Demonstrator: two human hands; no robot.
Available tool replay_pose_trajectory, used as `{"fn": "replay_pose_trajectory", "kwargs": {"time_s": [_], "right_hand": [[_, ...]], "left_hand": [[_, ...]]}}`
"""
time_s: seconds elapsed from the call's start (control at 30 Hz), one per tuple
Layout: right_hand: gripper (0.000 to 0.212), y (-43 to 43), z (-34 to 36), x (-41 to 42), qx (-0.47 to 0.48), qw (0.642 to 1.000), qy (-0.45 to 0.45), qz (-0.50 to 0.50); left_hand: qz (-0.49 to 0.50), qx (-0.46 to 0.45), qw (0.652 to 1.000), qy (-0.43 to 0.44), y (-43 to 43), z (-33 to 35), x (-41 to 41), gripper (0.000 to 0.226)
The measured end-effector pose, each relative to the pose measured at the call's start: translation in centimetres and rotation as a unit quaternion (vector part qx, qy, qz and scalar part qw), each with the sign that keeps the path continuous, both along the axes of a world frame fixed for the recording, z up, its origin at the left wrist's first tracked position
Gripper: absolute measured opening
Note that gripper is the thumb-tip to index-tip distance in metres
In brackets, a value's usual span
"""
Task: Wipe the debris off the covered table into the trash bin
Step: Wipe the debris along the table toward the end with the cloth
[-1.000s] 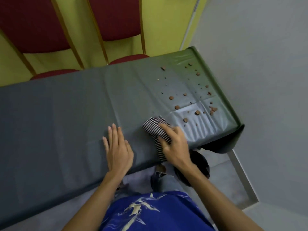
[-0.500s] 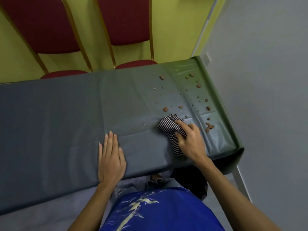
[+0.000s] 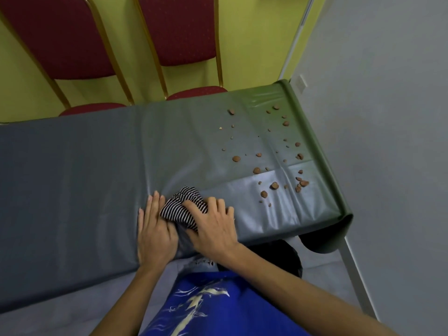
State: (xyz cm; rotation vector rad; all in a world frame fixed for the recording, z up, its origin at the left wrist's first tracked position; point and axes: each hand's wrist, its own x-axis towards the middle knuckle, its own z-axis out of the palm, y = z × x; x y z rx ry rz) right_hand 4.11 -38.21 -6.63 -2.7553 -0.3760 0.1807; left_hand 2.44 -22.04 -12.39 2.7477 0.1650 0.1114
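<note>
Head view, looking down on a long table under a smooth grey-green plastic cover (image 3: 72, 178).

Left hand (image 3: 155, 229): flat on the cover, palm down, fingers straight and together, pointing to 12 o'clock. It holds nothing.

Right hand (image 3: 213, 224): just beside the left, at its 3 o'clock. Fingers are curled over and grip a bunched black-and-white striped cloth (image 3: 180, 207). The cloth sticks out from under the fingers toward 11 o'clock, and its left edge lies against the left hand's index finger. Both hands sit close to the near edge of the table.

Brown crumbly debris (image 3: 274, 185): scattered bits and small lumps over the right end of the cover, from 1 to 2 o'clock of the right hand. The nearest pieces are clear of the cloth, with a strip of bare cover between. The spread runs back to the far right corner.

A black container (image 3: 288, 258) is mostly hidden below the near table edge, at 4 o'clock of the right hand.

Two dark red padded chairs with gold metal frames (image 3: 179, 30) stand past the far edge at 11 to 12 o'clock, against a yellow-green wall. The person wears a blue shirt with white print (image 3: 218, 309).
</note>
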Motion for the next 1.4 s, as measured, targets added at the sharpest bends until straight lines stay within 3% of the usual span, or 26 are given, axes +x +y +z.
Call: {"fn": "replay_pose_trajectory", "kwargs": {"time_s": [0.27, 0.5, 0.67, 0.77, 1.07, 1.23, 1.33, 1.4], "right_hand": [[0.067, -5.4, 1.3, 2.5, 0.029, 0.996, 0.017, -0.085], [0.059, -9.2, 1.0, 4.9, 0.061, 0.958, 0.010, -0.279], [0.059, -2.4, 1.5, 2.6, 0.112, 0.983, -0.010, -0.148], [0.054, 0.8, 0.7, 1.7, 0.051, 0.997, -0.015, -0.047], [0.059, -1.2, 1.3, 3.4, 0.020, 0.999, 0.024, -0.023], [0.060, -6.3, 1.0, 5.9, 0.012, 0.985, 0.036, -0.167], [0.058, -6.4, 2.1, 7.4, 0.069, 0.952, 0.037, -0.294], [0.057, -4.0, 2.7, 7.7, 0.115, 0.941, 0.016, -0.316]], "left_hand": [[-0.004, 0.014, 1.000, -0.007, 0.0, -0.2, 0.0, 0.056], [0.003, 0.018, 1.000, 0.001, -0.1, -0.1, 0.0, 0.058], [-0.003, 0.027, 1.000, -0.006, -0.1, -0.3, 0.0, 0.057], [-0.013, 0.023, 1.000, -0.017, 0.1, -0.5, -0.1, 0.055], [-0.020, 0.010, 1.000, 0.007, 0.6, 0.0, 0.0, 0.058], [-0.024, 0.004, 1.000, 0.019, 0.8, -0.1, 0.1, 0.057], [-0.031, -0.003, 0.999, 0.029, 1.0, 0.0, 0.0, 0.060], [-0.009, -0.008, 1.000, 0.026, 0.9, 0.5, 0.5, 0.062]]}}
